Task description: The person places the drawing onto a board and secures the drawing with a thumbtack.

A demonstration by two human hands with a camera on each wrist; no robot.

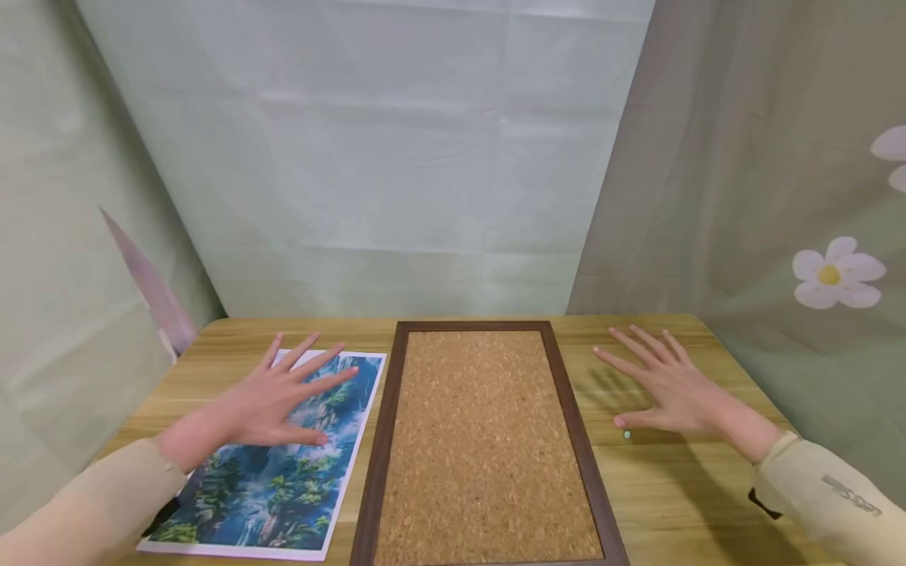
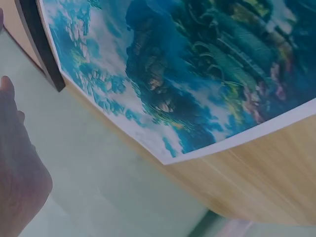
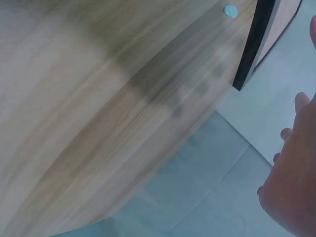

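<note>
Landscape print (image 1: pixel 272 460) lay flat on the wooden table (image 1: pixel 679 503), left of centre, long edge just beside the cork board (image 1: pixel 481 448). The print showed blue-green mountains and had a white border; in the left wrist view its corner (image 2: pixel 168 160) sat close to the table's far edge.

Left hand (image 1: pixel 272 401) was over the print's upper half, palm down, fingers straight and spread apart, nothing gripped. Couldn't tell whether the palm actually touched the paper.

Cork board had a dark wood frame and ran lengthwise down the middle of the table.

Right hand (image 1: pixel 668 389) was right of the board, over bare table, fingers also straight and fanned out, holding nothing. A small pale blue-green pin (image 1: pixel 626 435) sat on the table just by its thumb, between hand and frame; also visible in the right wrist view (image 3: pixel 230 10).

Pale green cloth backdrop (image 1: pixel 396 157) hung behind and on both sides.
</note>
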